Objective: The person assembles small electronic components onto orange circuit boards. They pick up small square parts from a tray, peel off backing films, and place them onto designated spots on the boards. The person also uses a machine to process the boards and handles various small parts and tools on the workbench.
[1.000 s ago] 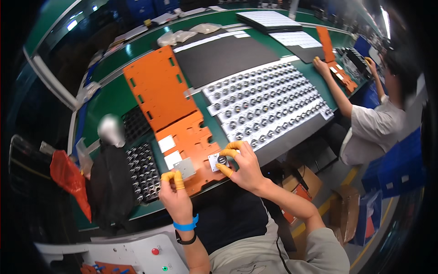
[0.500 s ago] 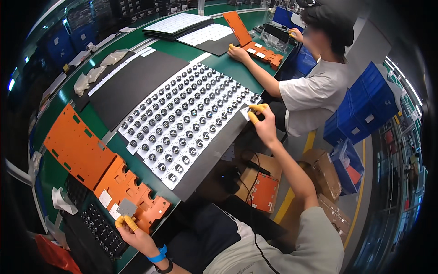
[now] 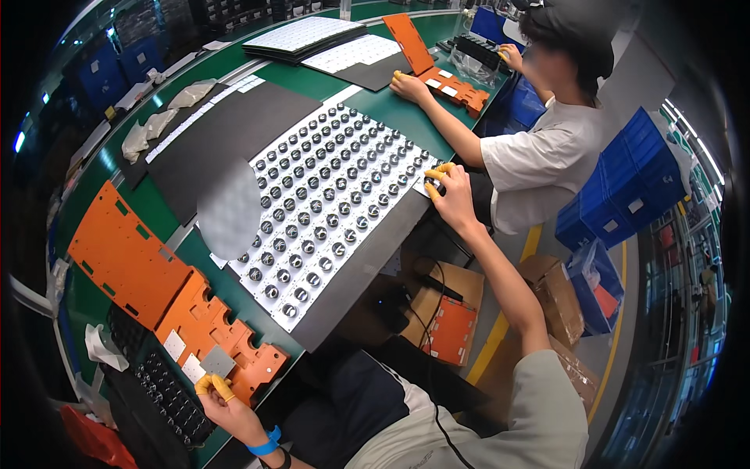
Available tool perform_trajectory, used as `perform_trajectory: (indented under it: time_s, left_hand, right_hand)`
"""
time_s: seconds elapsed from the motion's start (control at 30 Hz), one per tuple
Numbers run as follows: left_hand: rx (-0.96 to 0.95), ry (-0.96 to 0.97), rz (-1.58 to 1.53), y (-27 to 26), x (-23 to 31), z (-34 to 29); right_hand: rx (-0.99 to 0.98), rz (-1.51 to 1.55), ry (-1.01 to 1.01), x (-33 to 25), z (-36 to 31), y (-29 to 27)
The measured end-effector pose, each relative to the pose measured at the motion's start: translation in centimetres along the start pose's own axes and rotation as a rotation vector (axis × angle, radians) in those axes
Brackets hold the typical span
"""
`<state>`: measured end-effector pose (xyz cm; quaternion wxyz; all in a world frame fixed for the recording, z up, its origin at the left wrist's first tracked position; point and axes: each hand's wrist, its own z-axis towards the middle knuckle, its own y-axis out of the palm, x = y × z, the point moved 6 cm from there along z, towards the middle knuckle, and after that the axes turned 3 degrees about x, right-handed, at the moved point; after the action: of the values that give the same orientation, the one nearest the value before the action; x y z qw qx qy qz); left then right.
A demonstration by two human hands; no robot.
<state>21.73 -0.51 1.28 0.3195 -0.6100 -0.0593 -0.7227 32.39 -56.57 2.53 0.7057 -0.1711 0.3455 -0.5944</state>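
My left hand (image 3: 224, 408), in yellow finger cots, pinches a thin grey square plate (image 3: 219, 361) by its near edge. The plate is over the lower half of an orange hinged fixture (image 3: 205, 313), where two white square pieces (image 3: 175, 345) lie. My right hand (image 3: 453, 199), also in finger cots, closes on a small white square board (image 3: 429, 187) with a black round part. It is at the right corner of a large white sheet of boards (image 3: 269, 306) with rows of black round parts. A blurred grey patch hides the sheet's left part.
Black trays of small parts (image 3: 173, 399) flank the orange fixture. Black sheets (image 3: 211, 148) and stacked white boards (image 3: 305, 35) lie farther back. At right a co-worker (image 3: 539, 148) handles another orange fixture (image 3: 453, 87). Blue bins (image 3: 625, 184) and cardboard boxes (image 3: 555, 293) stand beyond.
My right hand has moved slightly up and its fingers have curled closer around the small board. My left hand has shifted slightly with the plate. A blurred patch now covers part of the sheet.
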Motion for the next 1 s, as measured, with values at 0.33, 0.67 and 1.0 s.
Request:
perform_trajectory:
  time_s: [0.33, 0.67, 1.0]
  left_hand:
    - [-0.018, -0.017, -0.007, -0.1, -0.2, 0.1]
    - [0.211, -0.257, -0.598, 0.2, 2.0, -2.5]
    - [-0.754, -0.764, -1.562, 10.2, 8.3, -7.3]
  right_hand:
    - [0.006, -0.049, -0.004, 0.0, 0.2, 0.1]
    - [0.097, 0.263, -0.158, -12.9, -0.8, -3.6]
    - [-0.171, 0.871, -0.159, -32.7, -6.1, -6.4]
